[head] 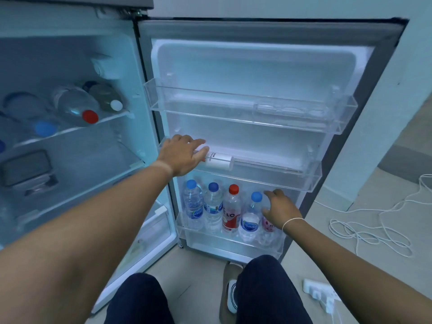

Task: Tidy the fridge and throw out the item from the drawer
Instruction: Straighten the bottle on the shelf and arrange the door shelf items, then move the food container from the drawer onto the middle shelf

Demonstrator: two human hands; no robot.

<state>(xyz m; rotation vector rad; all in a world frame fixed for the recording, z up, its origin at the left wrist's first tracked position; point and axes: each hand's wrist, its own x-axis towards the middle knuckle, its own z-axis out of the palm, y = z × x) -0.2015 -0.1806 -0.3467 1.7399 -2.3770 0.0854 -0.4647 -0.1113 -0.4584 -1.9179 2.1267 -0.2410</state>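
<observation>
The fridge stands open, its door (257, 66) swung out in front of me. My left hand (182, 154) reaches into the middle door shelf (280, 176) and its fingers rest on a small white bottle (219, 160) lying on its side there. My right hand (279, 210) is lower, fingers spread over a small bottle with a pink label (267, 224) at the right end of the bottom door rack (210, 242). That rack holds several upright water bottles, among them a red-capped one (231, 209). The crisper drawer (152, 228) sits low in the cabinet.
Inside the cabinet, several bottles lie on the glass shelf (70, 129), including a red-capped one (77, 108). A dark lidded container (25, 169) sits below. The top door shelf (252, 106) holds an egg tray. A white cable (374, 220) and power strip (320, 293) lie on the floor at right.
</observation>
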